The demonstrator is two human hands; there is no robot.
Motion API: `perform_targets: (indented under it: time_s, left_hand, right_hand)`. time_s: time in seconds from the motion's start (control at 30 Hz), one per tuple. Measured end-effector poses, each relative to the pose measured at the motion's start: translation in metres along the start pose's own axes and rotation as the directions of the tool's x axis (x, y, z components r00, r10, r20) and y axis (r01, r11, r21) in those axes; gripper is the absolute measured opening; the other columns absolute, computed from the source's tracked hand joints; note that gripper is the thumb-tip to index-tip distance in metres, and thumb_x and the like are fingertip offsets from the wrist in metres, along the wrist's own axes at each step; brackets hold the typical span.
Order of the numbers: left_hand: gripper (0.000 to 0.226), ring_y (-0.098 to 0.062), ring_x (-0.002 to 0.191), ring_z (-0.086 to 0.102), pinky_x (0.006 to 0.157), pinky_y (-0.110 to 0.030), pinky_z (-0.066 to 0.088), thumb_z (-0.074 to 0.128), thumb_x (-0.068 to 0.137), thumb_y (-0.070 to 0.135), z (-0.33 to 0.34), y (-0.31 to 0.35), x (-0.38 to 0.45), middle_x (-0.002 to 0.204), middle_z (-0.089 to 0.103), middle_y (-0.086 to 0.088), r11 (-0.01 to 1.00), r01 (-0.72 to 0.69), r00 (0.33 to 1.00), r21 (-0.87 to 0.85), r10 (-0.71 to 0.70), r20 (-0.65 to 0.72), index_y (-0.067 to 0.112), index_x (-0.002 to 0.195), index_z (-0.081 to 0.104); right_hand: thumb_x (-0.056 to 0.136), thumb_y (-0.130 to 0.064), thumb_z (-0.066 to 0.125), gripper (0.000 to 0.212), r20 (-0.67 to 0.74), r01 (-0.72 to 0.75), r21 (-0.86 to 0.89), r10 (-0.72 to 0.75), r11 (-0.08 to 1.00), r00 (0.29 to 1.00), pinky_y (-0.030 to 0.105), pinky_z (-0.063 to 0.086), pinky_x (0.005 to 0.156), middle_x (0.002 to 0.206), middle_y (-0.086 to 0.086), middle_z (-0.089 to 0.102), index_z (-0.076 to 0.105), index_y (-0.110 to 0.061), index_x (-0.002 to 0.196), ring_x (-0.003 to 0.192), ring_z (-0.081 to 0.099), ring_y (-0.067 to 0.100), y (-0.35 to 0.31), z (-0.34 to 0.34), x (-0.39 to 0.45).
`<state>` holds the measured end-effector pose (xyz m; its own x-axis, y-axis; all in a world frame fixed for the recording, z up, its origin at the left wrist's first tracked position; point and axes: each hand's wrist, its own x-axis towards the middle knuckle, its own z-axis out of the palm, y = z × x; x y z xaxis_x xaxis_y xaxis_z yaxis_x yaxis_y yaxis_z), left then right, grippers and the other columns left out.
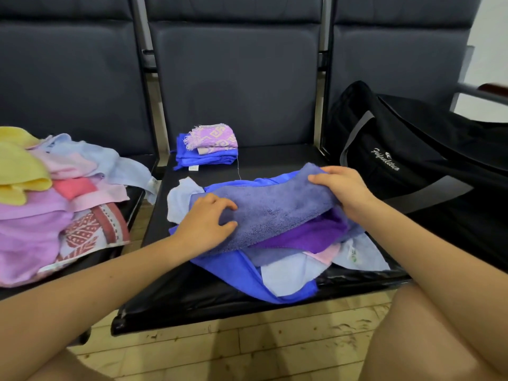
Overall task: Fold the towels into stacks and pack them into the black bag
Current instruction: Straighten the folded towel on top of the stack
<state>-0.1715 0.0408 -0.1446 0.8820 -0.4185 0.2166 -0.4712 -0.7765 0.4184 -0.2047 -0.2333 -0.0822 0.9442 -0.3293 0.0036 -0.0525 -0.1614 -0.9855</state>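
Both hands' grip was clamped on the fuzzy purple towel [275, 204]: left hand [206, 224] curled over its near-left end, right hand [341, 188] pinching its far-right edge. The black bag [412, 155] lay just right of the right hand.

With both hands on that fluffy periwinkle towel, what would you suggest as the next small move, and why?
Probably carry the periwinkle towel back onto the folded stack. The left hand and right hand grip its ends, it already looks doubled over, and it lies on loose unfolded towels, while the black bag waits alongside.
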Motion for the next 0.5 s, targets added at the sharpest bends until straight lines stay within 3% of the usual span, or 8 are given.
perform_targets:
  time_s: [0.1,0.2,0.23,0.3,0.37,0.43,0.5]
  left_hand:
    - [0.024,-0.014,0.112,0.047,0.099,-0.028,0.037,0.065,0.085,0.025,-0.002,0.000,0.005,0.110,0.057,0.005,0.999,0.015,1.000,-0.045,-0.015,-0.020,0.025,0.110,0.064]
    - [0.013,-0.004,0.084,0.053,0.083,-0.018,0.038,0.059,0.090,0.011,-0.010,0.008,0.007,0.088,0.056,0.014,0.971,0.075,0.994,-0.225,-0.090,-0.059,0.018,0.097,0.067]
    - [0.013,-0.004,0.080,0.054,0.079,-0.017,0.037,0.055,0.092,0.009,-0.012,0.009,0.008,0.086,0.058,0.012,0.956,0.119,0.989,-0.266,-0.138,-0.054,0.015,0.094,0.067]
    - [0.022,-0.013,0.081,0.055,0.072,-0.021,0.036,0.047,0.095,0.009,-0.013,0.007,0.012,0.087,0.065,-0.004,0.936,0.196,0.975,-0.291,-0.218,-0.045,0.004,0.086,0.067]
    - [0.029,-0.017,0.080,0.052,0.069,-0.024,0.035,0.042,0.096,0.010,-0.014,0.006,0.014,0.089,0.065,-0.018,0.905,0.254,0.959,-0.340,-0.283,-0.037,-0.006,0.084,0.064]
    - [0.033,-0.017,0.079,0.053,0.073,-0.021,0.038,0.043,0.097,0.015,-0.013,0.006,0.017,0.088,0.064,-0.017,0.874,0.293,0.946,-0.388,-0.324,-0.015,-0.007,0.084,0.063]
    - [0.037,-0.018,0.077,0.054,0.074,-0.026,0.040,0.047,0.098,0.025,-0.012,0.008,0.019,0.079,0.061,-0.011,0.860,0.321,0.939,-0.397,-0.344,0.015,-0.003,0.077,0.060]
  right_hand:
    - [0.085,0.003,0.064,0.019,-0.009,0.191,0.039,-0.191,0.981,0.982,0.019,0.050,0.072,0.080,0.001,0.065,0.067,-0.005,0.102,0.071,0.060,0.007,-0.012,0.021,-0.005]
    - [0.086,-0.002,0.066,0.022,0.163,0.345,-0.031,-0.336,0.938,0.928,0.012,0.047,0.073,0.085,-0.001,0.066,0.065,-0.010,0.107,0.075,0.059,0.004,-0.020,0.045,-0.018]
    - [0.089,-0.010,0.065,0.019,0.263,0.324,-0.055,-0.299,0.945,0.917,0.011,0.048,0.077,0.092,-0.001,0.068,0.066,-0.009,0.108,0.081,0.060,0.003,-0.020,0.052,-0.023]
    - [0.097,-0.030,0.053,0.026,0.474,0.174,-0.139,-0.089,0.975,0.876,0.017,0.047,0.090,0.106,0.001,0.070,0.069,-0.011,0.107,0.097,0.063,0.006,-0.016,0.063,-0.031]
    - [0.101,-0.034,0.043,0.035,0.578,0.100,-0.213,0.043,0.972,0.815,0.025,0.047,0.097,0.107,0.007,0.071,0.069,-0.012,0.102,0.104,0.065,0.014,-0.007,0.070,-0.031]
    - [0.099,-0.021,0.049,0.026,0.534,0.229,-0.256,-0.061,0.939,0.844,0.024,0.048,0.094,0.100,0.005,0.072,0.071,-0.009,0.097,0.097,0.066,0.011,0.000,0.070,-0.026]
    - [0.092,-0.011,0.058,0.014,0.394,0.370,-0.381,-0.213,0.847,0.894,0.020,0.047,0.090,0.099,0.003,0.071,0.071,-0.010,0.097,0.092,0.064,0.011,0.006,0.064,-0.018]
